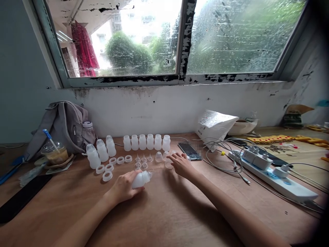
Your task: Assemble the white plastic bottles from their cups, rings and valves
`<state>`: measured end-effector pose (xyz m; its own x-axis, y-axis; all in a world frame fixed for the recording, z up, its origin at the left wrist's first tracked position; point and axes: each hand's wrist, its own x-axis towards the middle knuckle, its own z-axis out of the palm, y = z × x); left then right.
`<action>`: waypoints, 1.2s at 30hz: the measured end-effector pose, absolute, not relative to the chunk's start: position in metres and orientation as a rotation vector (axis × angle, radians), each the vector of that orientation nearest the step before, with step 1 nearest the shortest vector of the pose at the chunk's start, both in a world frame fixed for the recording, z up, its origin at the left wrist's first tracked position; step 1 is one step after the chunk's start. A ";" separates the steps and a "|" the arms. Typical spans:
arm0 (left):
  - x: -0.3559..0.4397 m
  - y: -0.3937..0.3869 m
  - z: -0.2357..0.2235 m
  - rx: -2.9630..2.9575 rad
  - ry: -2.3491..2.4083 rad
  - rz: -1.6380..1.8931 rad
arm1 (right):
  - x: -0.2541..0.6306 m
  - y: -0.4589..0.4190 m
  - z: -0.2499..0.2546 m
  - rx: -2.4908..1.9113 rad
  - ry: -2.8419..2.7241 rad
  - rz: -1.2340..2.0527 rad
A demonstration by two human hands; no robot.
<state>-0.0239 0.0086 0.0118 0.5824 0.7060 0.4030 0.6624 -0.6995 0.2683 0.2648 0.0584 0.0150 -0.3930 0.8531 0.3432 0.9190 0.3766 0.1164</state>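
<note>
My left hand [124, 187] is closed around a small white plastic bottle [142, 179] lying on its side on the wooden table [164, 209]. My right hand [181, 164] reaches forward with fingers curled over the clear caps [168, 158] beside the small clear nipples [143, 160]. Behind them stands a row of several white bottles [146, 142]. To the left stand three capped bottles [102, 151] and several white screw rings [111, 167].
A phone [189, 151] lies just right of my right hand. Cables [226, 151] and a white power strip [275, 175] fill the right side. A grey bag [63, 125], an iced drink cup [55, 152] and a black slab [19, 199] sit at the left. A white packet [214, 125] leans near the wall.
</note>
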 end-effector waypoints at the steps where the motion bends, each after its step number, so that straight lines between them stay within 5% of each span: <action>1: -0.024 0.009 0.012 2.716 1.175 0.747 | 0.264 0.058 0.015 -1.577 -2.407 -0.407; 14: -0.024 0.008 0.015 2.693 1.196 0.749 | 0.237 0.033 0.032 -1.097 -1.927 0.686; 36: -0.021 0.002 0.012 2.682 1.135 0.710 | 0.222 0.017 0.027 -0.960 -2.103 0.816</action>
